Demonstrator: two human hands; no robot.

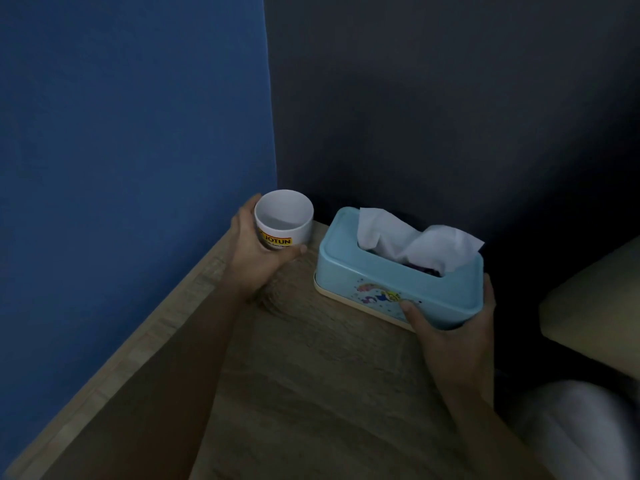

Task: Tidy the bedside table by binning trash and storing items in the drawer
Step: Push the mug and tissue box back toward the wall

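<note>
At the back corner of the counter (311, 375), left hand (258, 252) wraps a white cup (284, 221), grip pinching its wall, thumb in front, fingers behind; right hand (450, 327) clamps the near end of a blue tissue box (398, 275), thumb on the printed side; tissue (415, 242) stands out of the slot. Both sit by the walls; no drawer or bin in view. Judgement: lift the cup straight; keep the box level, fingers clear of the tissue.
</note>
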